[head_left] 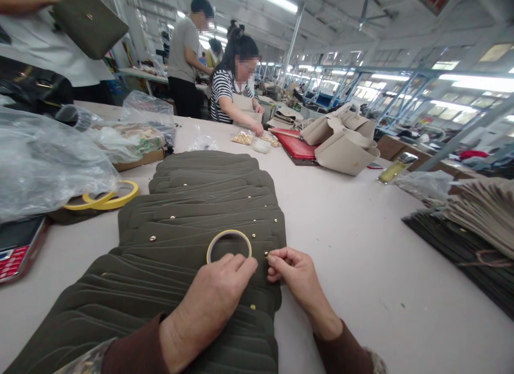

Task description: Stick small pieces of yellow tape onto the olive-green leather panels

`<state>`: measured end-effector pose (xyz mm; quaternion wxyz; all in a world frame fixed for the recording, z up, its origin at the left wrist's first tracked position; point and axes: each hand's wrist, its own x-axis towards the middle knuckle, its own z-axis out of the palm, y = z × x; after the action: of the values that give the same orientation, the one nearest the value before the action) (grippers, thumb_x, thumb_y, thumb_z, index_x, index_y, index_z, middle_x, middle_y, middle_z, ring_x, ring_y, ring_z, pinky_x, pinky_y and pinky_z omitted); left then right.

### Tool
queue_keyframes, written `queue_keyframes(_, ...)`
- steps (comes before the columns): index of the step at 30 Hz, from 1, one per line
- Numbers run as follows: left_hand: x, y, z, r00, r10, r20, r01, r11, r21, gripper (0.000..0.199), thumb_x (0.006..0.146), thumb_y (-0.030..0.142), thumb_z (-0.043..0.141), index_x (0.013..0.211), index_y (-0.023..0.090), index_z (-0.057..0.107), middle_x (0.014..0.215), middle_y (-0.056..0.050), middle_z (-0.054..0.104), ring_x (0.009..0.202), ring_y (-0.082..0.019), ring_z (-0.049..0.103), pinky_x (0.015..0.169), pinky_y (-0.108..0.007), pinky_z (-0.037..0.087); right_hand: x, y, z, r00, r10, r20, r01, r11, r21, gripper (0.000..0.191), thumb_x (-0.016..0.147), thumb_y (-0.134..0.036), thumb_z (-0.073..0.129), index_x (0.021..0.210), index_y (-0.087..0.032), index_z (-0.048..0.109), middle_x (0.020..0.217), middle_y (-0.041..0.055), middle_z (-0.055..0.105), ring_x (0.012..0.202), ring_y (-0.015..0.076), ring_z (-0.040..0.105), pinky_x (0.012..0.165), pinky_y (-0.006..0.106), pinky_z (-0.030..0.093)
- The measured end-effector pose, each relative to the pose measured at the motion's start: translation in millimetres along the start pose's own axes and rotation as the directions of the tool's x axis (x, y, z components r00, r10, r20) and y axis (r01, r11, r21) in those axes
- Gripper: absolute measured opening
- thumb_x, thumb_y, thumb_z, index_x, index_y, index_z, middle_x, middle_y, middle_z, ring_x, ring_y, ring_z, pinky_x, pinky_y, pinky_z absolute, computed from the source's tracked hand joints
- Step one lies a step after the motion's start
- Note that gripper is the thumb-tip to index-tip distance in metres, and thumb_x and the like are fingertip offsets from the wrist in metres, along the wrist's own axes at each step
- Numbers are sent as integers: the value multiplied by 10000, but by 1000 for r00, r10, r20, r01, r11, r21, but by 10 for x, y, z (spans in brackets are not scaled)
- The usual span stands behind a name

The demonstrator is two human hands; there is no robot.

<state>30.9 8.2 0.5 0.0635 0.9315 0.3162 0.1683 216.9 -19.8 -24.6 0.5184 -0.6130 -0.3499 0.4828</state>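
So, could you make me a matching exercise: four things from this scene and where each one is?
1. Left hand
2. Right hand
3. Device with red keys
4. Bottle

A. Right of the beige pieces
B. At the ring of yellow tape
C. At the picture's left edge
D. At a small metal stud

Pairs: 1-B, 2-D, 3-C, 4-A

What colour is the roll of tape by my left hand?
Yellow; the tape roll shows best in the head view.
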Motion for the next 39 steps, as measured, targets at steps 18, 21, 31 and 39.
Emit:
queue_keyframes(18, 78, -30, 6, 969, -151, 194, 134, 986, 98, 243, 864, 38, 383, 930, 216, 535, 890, -24, 556, 788, -191, 568, 649, -296, 511, 58, 62, 68, 962, -271, -41, 223, 862, -456, 247, 809, -349, 631, 968, -161, 656, 552, -21, 628, 456, 135, 584, 437, 223, 511)
queue_keyframes(21, 66, -65, -30, 977, -134, 166, 121, 989, 88, 219, 873, 47, 409, 914, 214, 544, 891, -21, 571, 792, -186, 559, 643, -278, 496, 39, 90, 28, 977, -200, -77, 163, 926, -339, 307, 797, -399, 656, 979, -159, 596, 534, -36, 601, 454, 139, 588, 406, 217, 501)
queue_keyframes(31, 92, -189, -106, 981, -184, -65, 192, 970, 152, 159, 901, 101, 462, 882, 199, 586, 899, -39, 633, 881, -216, 532, 739, -317, 483, 9, 177, 9, 857, -509, 81, 448, 658, -605, 198, 886, -296, 556, 862, -187, 720, 705, 45, 691, 573, 152, 606, 560, 260, 515)
queue_keyframes(39, 96, -164, -134, 975, -218, -46, 223, 965, 140, 190, 903, 87, 433, 857, 198, 580, 861, -39, 627, 875, -216, 536, 729, -320, 501, -32, -24, -39, 923, -312, 226, 382, 660, -647, 154, 805, -194, 595, 697, -172, 702, 574, -10, 626, 522, 123, 541, 499, 214, 390)
